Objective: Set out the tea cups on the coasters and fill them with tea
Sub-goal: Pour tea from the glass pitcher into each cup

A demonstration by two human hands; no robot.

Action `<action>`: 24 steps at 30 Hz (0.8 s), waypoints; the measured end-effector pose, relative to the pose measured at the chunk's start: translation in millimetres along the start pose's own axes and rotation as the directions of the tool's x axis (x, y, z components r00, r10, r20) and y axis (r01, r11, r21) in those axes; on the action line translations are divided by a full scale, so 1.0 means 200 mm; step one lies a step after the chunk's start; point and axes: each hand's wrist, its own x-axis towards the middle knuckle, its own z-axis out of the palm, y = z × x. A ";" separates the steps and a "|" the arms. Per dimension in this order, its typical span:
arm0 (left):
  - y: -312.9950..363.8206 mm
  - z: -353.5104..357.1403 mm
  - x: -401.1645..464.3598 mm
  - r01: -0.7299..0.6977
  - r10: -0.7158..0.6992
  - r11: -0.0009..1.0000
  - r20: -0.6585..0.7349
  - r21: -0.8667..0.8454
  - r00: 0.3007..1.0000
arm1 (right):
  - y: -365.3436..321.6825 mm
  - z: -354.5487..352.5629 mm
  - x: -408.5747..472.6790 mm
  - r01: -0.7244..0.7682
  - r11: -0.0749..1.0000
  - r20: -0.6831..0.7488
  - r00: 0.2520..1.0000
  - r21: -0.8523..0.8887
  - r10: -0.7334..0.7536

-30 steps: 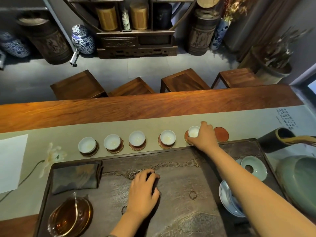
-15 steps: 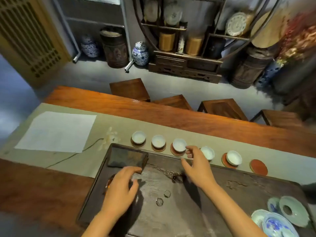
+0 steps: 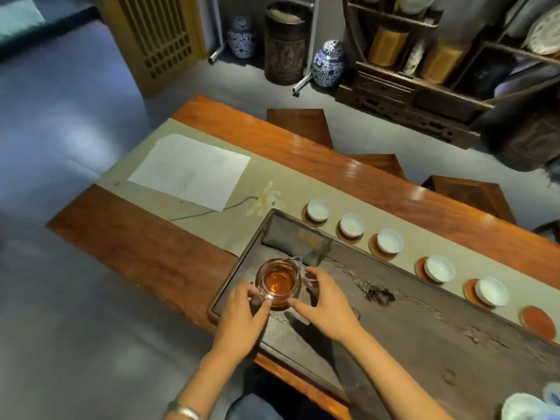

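A long wooden table (image 3: 348, 174) carries a pale runner (image 3: 218, 225), with a dark tea tray (image 3: 424, 322) alongside.

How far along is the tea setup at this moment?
Done: five white cups sit on coasters; the sixth coaster is bare. In hand: left hand grips the glass tea pitcher, right hand open beside it. Left: sixth cup, all pouring; the cups look empty.

No legible text, labels, brands or numbers anywhere. White sheet (image 3: 194, 169) at far left on the table runner: faint marks only, unreadable. Jars and tins on the far shelf: patterns, no lettering made out.
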 end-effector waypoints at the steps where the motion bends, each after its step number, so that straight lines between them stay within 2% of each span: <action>1: -0.01 0.01 0.00 0.013 -0.013 1.000 -0.009 0.002 1.000 | -0.01 0.02 0.01 0.018 1.000 0.018 1.000 0.001 -0.018; 4: -0.03 0.01 0.02 0.064 -0.061 0.996 0.058 -0.055 0.996 | -0.01 0.06 0.04 0.051 0.999 0.015 0.999 0.007 -0.051; 7: -0.04 -0.02 0.03 0.154 -0.103 0.959 0.213 -0.239 0.972 | -0.02 0.08 0.05 0.050 0.999 -0.018 0.999 0.010 -0.050; 12: -0.04 -0.03 0.03 0.156 -0.034 0.891 0.281 -0.427 0.959 | -0.04 0.10 0.06 0.063 0.998 -0.037 0.997 0.019 -0.063; 24: -0.04 -0.10 0.11 0.093 0.086 0.904 0.391 -0.417 0.916 | -0.05 0.11 0.07 0.017 0.999 -0.034 0.999 0.039 -0.015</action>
